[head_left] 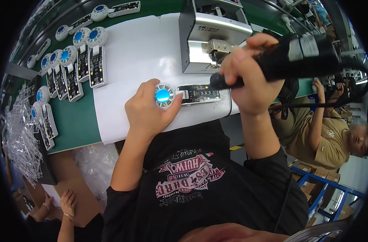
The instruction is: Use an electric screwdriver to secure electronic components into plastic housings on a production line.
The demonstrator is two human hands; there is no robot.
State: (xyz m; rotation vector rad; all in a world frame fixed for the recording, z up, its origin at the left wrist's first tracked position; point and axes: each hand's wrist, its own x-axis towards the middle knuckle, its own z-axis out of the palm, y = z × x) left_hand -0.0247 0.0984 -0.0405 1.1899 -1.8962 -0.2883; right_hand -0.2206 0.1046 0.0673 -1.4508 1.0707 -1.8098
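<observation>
A small white handheld fan lies on the white sheet. Its round slotted head point(163, 96) has a shiny blue centre, and its handle point(200, 93) lies open with a dark circuit board showing. My left hand point(145, 107) closes round the head, thumb near the joint to the handle. In my right hand point(252, 86) is a black electric screwdriver point(299, 60) with a cable. Its narrow front end points left over the far right end of the board. Whether the tip touches a screw cannot be seen.
A silver-grey screw feeder point(216, 30) stands just beyond the fan. Several similar fans point(97, 66) lie on the green mat point(81, 129) at left, beside a heap of clear plastic strips point(22, 137). Co-workers' hands point(68, 203) show at lower left; another person point(323, 139) sits at right.
</observation>
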